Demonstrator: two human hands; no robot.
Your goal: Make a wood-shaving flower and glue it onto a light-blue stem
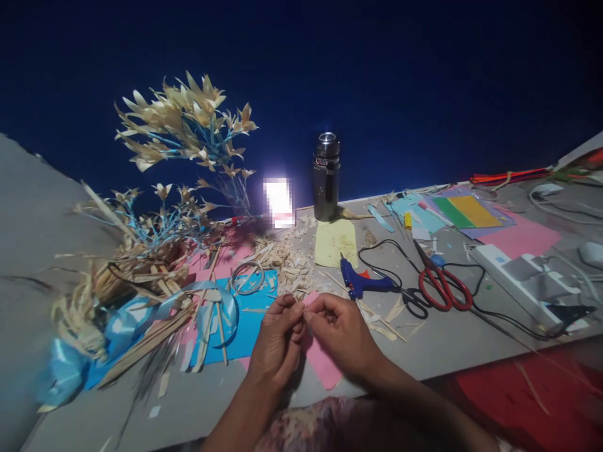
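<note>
Near the table's front edge, my left hand [279, 333] and my right hand [340, 326] meet at the fingertips. Both are pinched around something too small to make out. Beneath them lies a pink sheet [325, 367]. A blue sheet [249, 307] is just left of my left hand, with a ring-shaped roll [247, 278] on its upper part. Beyond my fingers spreads a heap of pale shavings [289, 263]. A blue glue gun [362, 281] rests to the upper right of my right hand, with thin sticks [389, 326] below it.
A dark flask [326, 179] stands at the back beside a yellow sheet [335, 243]. Red-handled scissors [445, 289], cables and a white power strip [522, 282] lie right. Dried flowers [188, 125], husks [89, 307] and light-blue ribbon [129, 323] fill the left.
</note>
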